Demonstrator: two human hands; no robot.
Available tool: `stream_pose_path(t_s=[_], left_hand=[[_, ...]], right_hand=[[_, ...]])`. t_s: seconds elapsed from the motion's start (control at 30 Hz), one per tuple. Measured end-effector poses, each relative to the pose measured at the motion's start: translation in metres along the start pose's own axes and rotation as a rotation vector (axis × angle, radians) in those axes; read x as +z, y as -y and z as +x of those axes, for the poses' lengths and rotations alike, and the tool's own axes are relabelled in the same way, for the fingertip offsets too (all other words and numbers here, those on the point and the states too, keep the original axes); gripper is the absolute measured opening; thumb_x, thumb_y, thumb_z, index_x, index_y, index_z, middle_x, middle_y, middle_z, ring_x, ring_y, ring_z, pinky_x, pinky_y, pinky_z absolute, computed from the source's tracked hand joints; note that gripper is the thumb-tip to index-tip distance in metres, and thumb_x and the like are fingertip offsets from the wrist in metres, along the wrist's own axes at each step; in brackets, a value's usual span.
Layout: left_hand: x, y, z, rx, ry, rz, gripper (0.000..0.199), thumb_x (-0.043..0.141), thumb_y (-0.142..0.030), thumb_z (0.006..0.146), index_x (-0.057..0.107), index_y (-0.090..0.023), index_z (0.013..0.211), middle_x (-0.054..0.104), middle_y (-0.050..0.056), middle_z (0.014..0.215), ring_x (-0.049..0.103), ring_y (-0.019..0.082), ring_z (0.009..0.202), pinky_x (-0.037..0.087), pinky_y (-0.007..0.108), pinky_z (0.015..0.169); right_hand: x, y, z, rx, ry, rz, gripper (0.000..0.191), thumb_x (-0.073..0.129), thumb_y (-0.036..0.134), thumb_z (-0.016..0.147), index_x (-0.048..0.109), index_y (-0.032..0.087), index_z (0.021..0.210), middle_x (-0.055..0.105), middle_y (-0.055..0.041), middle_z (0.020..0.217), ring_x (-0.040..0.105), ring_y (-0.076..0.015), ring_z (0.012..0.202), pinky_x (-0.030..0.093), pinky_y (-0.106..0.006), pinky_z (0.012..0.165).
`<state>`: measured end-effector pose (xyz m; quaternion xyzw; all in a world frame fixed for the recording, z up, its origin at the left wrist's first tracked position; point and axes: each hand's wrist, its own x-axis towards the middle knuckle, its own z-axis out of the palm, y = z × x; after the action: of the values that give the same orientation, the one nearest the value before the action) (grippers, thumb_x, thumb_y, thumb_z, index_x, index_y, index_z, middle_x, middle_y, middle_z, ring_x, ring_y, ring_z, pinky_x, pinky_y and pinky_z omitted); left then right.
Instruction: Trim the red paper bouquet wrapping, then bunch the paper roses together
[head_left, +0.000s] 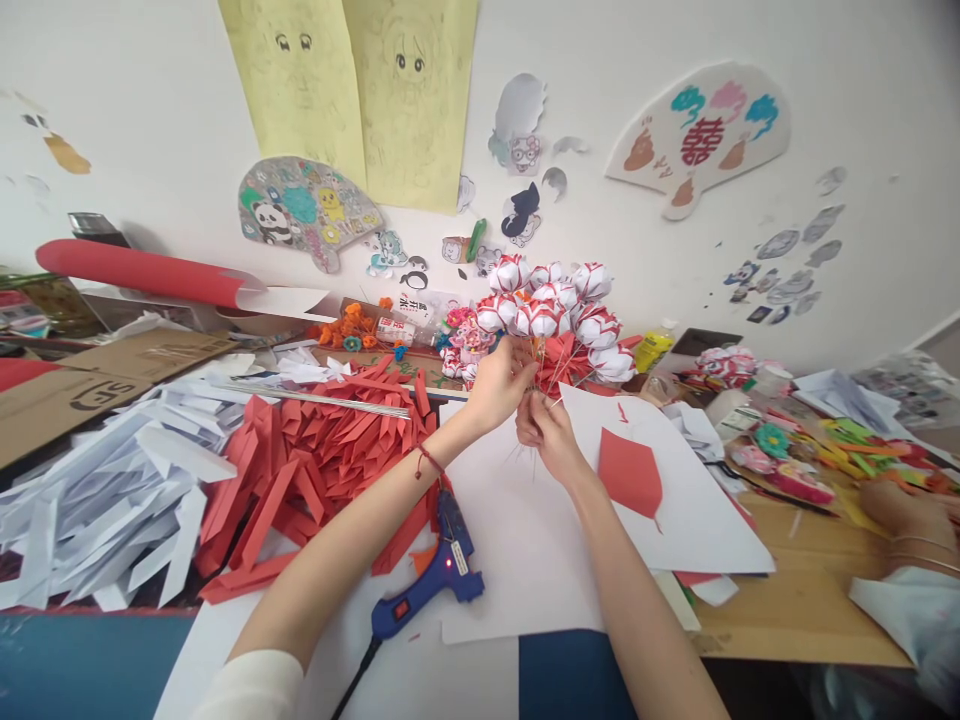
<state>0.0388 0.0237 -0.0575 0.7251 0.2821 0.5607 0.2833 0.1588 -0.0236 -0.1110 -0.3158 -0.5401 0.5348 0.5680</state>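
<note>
Both my hands are closed on the thin wire stems (559, 372) of a bunch of white and red paper flowers (553, 305). My left hand (504, 383) grips the stems just under the flower heads. Below and to the right of it, my right hand (545, 425) pinches the lower part of the stems. The round flower heads stand upright above my hands, and stem ends poke out beneath. Under my hands lie white paper sheets (517, 570) and a red paper piece (631, 473).
A blue hot glue gun (427, 590) with a lit red light lies by my left forearm. Folded red paper strips (330, 440) and white paper strips (112, 490) are heaped at left. Metal wires (330, 398) rest on the heap. Another person's hand (904, 510) is at right.
</note>
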Motion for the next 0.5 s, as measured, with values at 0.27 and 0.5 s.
stream_pose_path(t_s=[0.27, 0.5], left_hand=[[-0.001, -0.009, -0.001, 0.063, 0.014, 0.056, 0.012, 0.052, -0.011, 0.083, 0.046, -0.017, 0.092, 0.067, 0.009, 0.1, 0.062, 0.014, 0.072, 0.046, 0.025, 0.065], [-0.009, -0.012, 0.001, 0.057, 0.118, 0.019, 0.016, 0.057, -0.014, 0.078, 0.053, -0.015, 0.094, 0.066, 0.003, 0.085, 0.061, 0.014, 0.072, 0.046, 0.023, 0.063]], right_hand=[[-0.001, 0.001, 0.001, -0.135, -0.059, -0.243, 0.037, 0.046, 0.049, 0.092, 0.048, 0.02, 0.07, 0.033, 0.0067, 0.047, 0.044, -0.0101, 0.05, 0.041, -0.026, 0.059], [-0.004, 0.006, -0.001, -0.111, -0.037, -0.257, 0.035, 0.048, 0.05, 0.091, 0.048, 0.02, 0.073, 0.044, 0.0056, 0.047, 0.057, -0.0135, 0.05, 0.046, -0.027, 0.057]])
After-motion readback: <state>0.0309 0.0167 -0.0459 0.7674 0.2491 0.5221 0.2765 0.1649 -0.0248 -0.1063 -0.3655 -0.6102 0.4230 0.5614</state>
